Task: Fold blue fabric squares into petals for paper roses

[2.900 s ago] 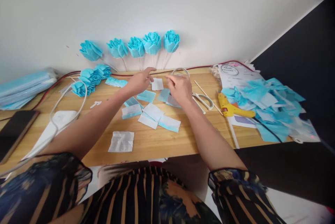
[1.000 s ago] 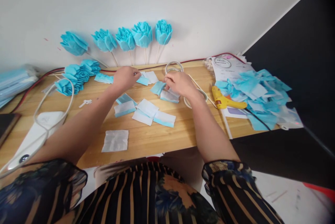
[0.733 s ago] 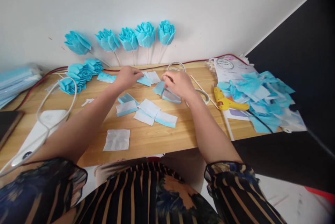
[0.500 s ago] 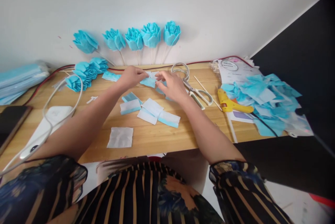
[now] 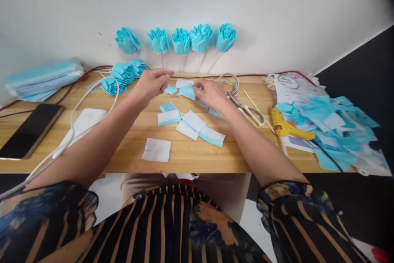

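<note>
Blue piece [image 5: 187, 92]: soft, featherlight and easily creased, so an edge pinch is suiting it best. The white square [image 5: 156, 149] is lying at the near tabletop [image 5: 123, 160] edge. Mid-table, the right hand [image 5: 214, 95] is pinching the piece's edge. The left hand [image 5: 150, 84] is hovering beside it, grip unclear. Flowers [image 5: 201, 38] are leaning on the wall. 0.5 s ago the hands were bunched together; now they are parting.
</note>
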Demonstrator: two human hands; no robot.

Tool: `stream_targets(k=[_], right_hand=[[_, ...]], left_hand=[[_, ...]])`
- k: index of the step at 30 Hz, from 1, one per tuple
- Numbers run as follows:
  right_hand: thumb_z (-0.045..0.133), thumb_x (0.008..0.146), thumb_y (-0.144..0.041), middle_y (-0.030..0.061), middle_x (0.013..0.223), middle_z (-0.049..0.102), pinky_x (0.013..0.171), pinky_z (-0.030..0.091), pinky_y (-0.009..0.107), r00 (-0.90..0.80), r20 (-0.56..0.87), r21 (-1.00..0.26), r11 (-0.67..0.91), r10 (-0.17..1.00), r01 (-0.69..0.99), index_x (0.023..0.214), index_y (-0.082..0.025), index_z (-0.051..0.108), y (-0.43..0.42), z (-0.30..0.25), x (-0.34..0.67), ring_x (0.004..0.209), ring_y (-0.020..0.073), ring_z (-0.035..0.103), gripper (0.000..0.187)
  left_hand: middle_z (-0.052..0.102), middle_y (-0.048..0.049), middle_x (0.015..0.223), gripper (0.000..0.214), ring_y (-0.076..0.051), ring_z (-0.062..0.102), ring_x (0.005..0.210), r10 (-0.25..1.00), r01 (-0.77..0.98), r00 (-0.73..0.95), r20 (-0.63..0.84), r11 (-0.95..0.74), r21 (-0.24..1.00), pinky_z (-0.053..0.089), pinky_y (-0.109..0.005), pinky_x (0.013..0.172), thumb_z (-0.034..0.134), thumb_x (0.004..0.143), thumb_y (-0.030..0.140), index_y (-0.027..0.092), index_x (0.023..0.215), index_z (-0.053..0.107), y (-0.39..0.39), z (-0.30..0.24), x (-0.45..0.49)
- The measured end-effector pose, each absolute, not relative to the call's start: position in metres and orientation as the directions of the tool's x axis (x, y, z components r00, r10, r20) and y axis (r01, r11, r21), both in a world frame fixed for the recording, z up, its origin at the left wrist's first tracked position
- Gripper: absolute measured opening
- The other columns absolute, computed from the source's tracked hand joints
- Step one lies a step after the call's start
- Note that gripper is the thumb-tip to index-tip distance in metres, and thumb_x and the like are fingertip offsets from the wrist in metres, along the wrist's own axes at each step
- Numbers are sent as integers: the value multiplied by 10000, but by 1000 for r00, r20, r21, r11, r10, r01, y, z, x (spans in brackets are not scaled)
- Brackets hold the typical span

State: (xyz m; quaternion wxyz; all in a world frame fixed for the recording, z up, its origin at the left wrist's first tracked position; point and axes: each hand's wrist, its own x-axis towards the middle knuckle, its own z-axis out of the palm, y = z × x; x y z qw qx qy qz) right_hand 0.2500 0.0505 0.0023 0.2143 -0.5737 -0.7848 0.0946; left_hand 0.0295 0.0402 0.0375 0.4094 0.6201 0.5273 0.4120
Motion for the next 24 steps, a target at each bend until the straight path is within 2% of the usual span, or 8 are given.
stream_targets(k=[4, 8, 12, 14, 17, 21, 24], right_hand=[[552, 831, -213, 125, 1161, 701, 908, 423, 498, -270, 308, -266, 355, 912, 896, 1200, -196, 629, 46, 14, 245, 1079, 355, 598, 377], [553, 819, -157, 95, 1234, 666, 943, 427, 515, -331, 296, -266, 410, 896, 872, 1289, -225, 564, 47, 10, 243, 1121, 332, 585, 475], [642, 775, -172, 101, 1218, 667, 932, 454, 534, -230, 250, -255, 293, 941, 921, 1294, -237, 568, 59, -1, 256, 1124, 347, 592, 528], [652, 784, -195, 83, 1217, 672, 947, 460, 523, -196, 259, -305, 273, 946, 912, 1294, -254, 567, 62, -1, 262, 1115, 328, 605, 520], [544, 877, -227, 37, 1163, 706, 930, 479, 445, -240, 276, -452, 346, 931, 822, 1303, -275, 554, 54, 7, 259, 1041, 258, 644, 429], [414, 959, -220, 15, 1040, 752, 861, 472, 349, -499, 174, -564, 501, 849, 656, 1360, -250, 512, 33, 10, 230, 955, 208, 669, 415], [382, 979, -172, 11, 1075, 746, 907, 434, 334, -614, 147, -548, 580, 776, 603, 1362, -245, 514, 28, 2, 209, 1020, 190, 659, 411]], left_hand=[[481, 27, 524, 339, -90, 382, 479, 975, 462, 186, 120, -195, 865, 299, -218, 478, 553, 824, 278, 109, 1054, 735, 14, 32, 10], [635, -15, 648, 366, -110, 462, 531, 960, 583, 254, 116, -248, 774, 340, -229, 512, 530, 861, 331, 150, 1106, 733, -9, 20, -6], [704, -41, 755, 372, -144, 558, 631, 948, 629, 295, 118, -286, 723, 391, -251, 586, 508, 888, 363, 172, 1113, 734, -18, 16, -10], [704, -39, 751, 373, -148, 564, 633, 945, 648, 304, 122, -299, 701, 385, -255, 584, 501, 891, 365, 176, 1106, 739, -18, 18, -7], [693, -28, 714, 379, -136, 521, 564, 946, 679, 302, 113, -297, 671, 349, -257, 544, 487, 883, 338, 184, 1122, 738, -17, 21, -2], [721, -29, 787, 421, -140, 539, 602, 951, 718, 293, 99, -287, 634, 368, -256, 585, 456, 874, 281, 193, 1209, 695, -21, 21, -2], [743, -35, 876, 452, -138, 554, 622, 948, 745, 308, 81, -293, 599, 374, -253, 610, 423, 867, 244, 188, 1242, 670, -27, 17, -5]])
